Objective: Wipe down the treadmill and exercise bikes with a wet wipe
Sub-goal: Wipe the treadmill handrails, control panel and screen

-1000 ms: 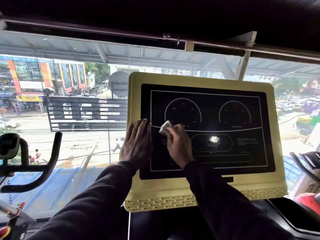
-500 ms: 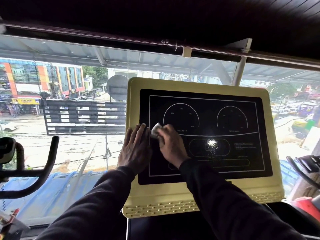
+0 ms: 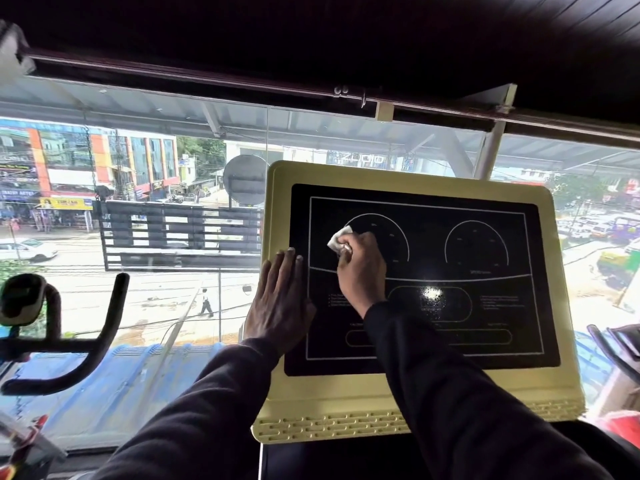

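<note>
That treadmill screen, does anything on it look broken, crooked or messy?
Nothing stands out. The treadmill console sits straight and its black panel shows no cracks; the bright spot is only glare. The right hand holds the wet wipe against it, the left hand flat beside.

White wet wipe (image 3: 338, 240), crumpled, pressed against the left dial outline of the treadmill console (image 3: 429, 396). Pale yellow frame, black glossy panel with white line markings, tilted back, upright before the window.

Glass window (image 3: 138, 202) overlooking daylit street (image 3: 138, 292)
</note>
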The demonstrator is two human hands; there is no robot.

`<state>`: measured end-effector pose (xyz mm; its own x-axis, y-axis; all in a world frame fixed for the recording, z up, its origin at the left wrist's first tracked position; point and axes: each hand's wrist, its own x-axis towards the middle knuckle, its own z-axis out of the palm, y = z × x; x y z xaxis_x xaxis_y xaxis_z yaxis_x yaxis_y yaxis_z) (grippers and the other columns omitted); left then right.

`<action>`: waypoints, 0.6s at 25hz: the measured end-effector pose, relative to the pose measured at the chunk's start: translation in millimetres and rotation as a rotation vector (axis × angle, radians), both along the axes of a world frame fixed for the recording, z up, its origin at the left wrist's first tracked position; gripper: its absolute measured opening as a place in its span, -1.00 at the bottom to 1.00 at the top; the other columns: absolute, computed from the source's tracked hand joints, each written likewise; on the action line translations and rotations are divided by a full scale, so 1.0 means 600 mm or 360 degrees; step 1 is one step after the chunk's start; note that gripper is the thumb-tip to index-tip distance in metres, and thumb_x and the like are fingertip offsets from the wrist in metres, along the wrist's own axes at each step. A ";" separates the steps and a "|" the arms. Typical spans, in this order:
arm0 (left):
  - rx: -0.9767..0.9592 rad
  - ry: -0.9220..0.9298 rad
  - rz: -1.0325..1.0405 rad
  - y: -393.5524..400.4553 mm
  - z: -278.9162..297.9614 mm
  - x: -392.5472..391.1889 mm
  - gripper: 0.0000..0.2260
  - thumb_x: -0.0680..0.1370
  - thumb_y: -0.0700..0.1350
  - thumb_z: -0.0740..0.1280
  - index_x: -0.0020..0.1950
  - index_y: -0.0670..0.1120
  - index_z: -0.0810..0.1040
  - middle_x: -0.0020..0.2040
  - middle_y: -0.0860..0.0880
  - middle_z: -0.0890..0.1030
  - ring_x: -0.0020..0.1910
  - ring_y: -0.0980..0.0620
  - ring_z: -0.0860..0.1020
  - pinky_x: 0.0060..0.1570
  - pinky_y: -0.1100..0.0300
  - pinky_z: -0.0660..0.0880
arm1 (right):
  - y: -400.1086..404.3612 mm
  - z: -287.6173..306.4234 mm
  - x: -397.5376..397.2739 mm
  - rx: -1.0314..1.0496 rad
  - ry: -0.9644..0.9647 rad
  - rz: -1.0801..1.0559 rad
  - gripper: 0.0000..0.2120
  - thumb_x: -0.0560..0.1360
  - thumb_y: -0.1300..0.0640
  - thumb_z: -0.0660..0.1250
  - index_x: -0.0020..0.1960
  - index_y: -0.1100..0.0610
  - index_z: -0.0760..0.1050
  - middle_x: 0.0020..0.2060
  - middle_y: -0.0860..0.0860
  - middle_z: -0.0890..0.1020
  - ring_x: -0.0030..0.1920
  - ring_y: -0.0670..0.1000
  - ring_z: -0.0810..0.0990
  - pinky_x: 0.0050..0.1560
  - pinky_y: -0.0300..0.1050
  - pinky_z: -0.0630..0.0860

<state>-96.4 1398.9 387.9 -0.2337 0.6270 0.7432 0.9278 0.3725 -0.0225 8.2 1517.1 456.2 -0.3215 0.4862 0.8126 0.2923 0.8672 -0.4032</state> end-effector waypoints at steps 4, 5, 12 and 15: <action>-0.0062 -0.0025 0.0019 0.000 0.000 -0.003 -0.33 0.51 0.03 0.07 0.58 -0.24 0.15 0.59 -0.26 0.08 0.59 -0.20 0.00 0.54 -0.09 -0.04 | -0.002 -0.010 -0.006 0.0431 -0.0329 0.0268 -0.79 0.48 0.34 0.34 0.08 0.18 0.60 -0.10 0.06 0.53 -0.15 -0.01 0.53 -0.16 -0.27 0.42; -0.0059 -0.0034 0.0024 0.000 0.000 -0.003 -0.32 0.50 0.04 0.08 0.57 -0.24 0.17 0.58 -0.26 0.10 0.58 -0.21 0.02 0.53 -0.09 -0.03 | 0.004 -0.002 -0.005 0.0348 -0.0270 0.0213 -0.80 0.49 0.34 0.33 0.07 0.17 0.60 -0.11 0.06 0.53 -0.16 -0.01 0.53 -0.18 -0.26 0.42; 0.0163 -0.0034 -0.0103 0.023 0.095 -0.007 -0.64 0.55 -0.03 0.15 0.28 -0.15 0.45 0.21 -0.12 0.44 0.22 -0.12 0.42 0.28 -0.06 0.37 | 0.018 0.028 -0.009 0.0250 -0.0236 0.0177 -0.79 0.50 0.31 0.32 0.07 0.10 0.59 -0.09 0.03 0.50 -0.12 -0.01 0.52 -0.16 -0.25 0.40; 0.0120 -0.0099 -0.0020 0.052 0.118 -0.021 -0.49 0.61 -0.01 0.09 0.52 -0.21 0.27 0.50 -0.20 0.26 0.51 -0.19 0.20 0.52 -0.06 0.12 | 0.022 0.041 -0.014 0.0108 -0.0084 0.0088 -0.78 0.50 0.32 0.30 0.05 0.08 0.59 -0.09 0.02 0.49 -0.14 -0.02 0.52 -0.18 -0.23 0.41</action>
<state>-109.1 1430.1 458.5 -0.2733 0.5729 0.7727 0.9310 0.3596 0.0627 -0.2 1530.4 481.1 -0.3898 0.4109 0.8241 0.2624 0.9074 -0.3283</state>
